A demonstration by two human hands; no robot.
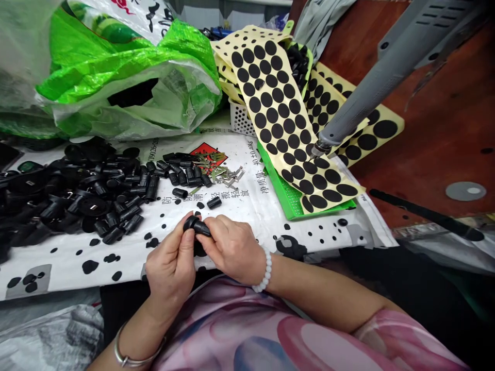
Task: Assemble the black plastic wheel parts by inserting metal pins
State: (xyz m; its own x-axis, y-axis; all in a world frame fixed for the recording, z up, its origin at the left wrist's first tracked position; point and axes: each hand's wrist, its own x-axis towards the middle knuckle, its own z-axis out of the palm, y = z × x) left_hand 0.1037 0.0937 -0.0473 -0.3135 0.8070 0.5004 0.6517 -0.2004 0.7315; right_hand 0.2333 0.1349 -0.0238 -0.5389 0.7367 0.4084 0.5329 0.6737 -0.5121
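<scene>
- The left hand [170,270] pinches a small black piece [191,223] between its thumb and a finger, at the fat, round end.
- The right hand [235,250] pinches the thin end of the same black piece, with its fingers curled in.
- The black piece is between the two hands, over the front part of the table, and it leans down a little to the right.
- The table has a white cover [240,234] with black spots and some writing on it.
- One loose black tube [214,202] lies on the cover, just past the hands.
- Behind that is a bunch of short black tubes [185,172], lying this way and that.
- Thin metal strips [231,178] lie in a messy heap just to the right of the bunch, near a red diamond [204,150] printed on the cover.
- A big pile of black parts [73,190] sits on the left side of the table.
- A shiny green bag [135,72] stands at the back, behind the pile.
- To the right, a sheet of round black stickers [288,123] lies partly over a green tray [284,198].
- A grey tool [367,98] slants down from the top right, and its tip is in front of the stickers.
- The right wrist wears white beads [266,270], and the left wrist wears a silver ring [120,355].
</scene>
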